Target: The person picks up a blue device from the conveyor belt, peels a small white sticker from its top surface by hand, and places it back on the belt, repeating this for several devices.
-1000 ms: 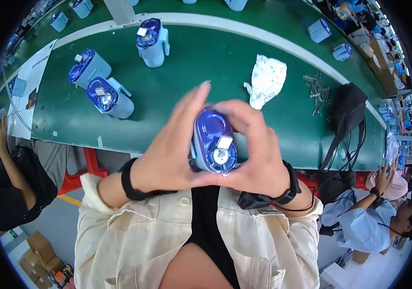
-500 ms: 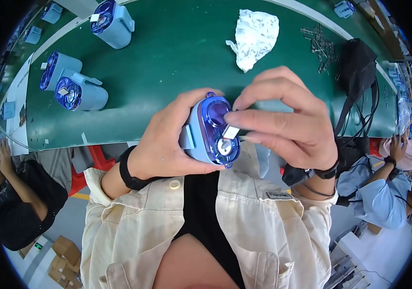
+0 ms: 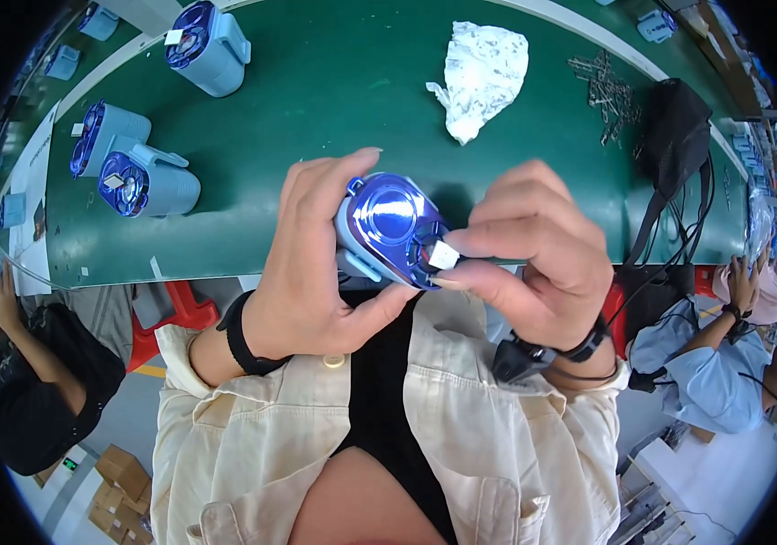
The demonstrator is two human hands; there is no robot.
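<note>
A light-blue plastic housing (image 3: 352, 238) with a shiny blue-violet top lies in my left hand (image 3: 308, 263), whose fingers and thumb wrap round its sides. Its glossy top has a large round area that reflects the light, and a round opening at the end toward my right hand (image 3: 538, 254). At that opening, a small white square piece (image 3: 444, 255) sits between my right thumb and forefinger, which pinch it at its edges. Part of the opening is hidden behind this piece and the fingertips.
Similar blue housings (image 3: 163, 186) with small white squares stand at the left of the green table (image 3: 316, 91). A crumpled white bag (image 3: 486, 77), loose metal parts (image 3: 608, 95) and a black pouch (image 3: 676, 127) with cords lie farther right. Other people sit at both sides.
The housing has tilted in my left hand, so its glossy top faces up more. My right hand has moved slightly down, its thumb and forefinger now around the white square piece.
</note>
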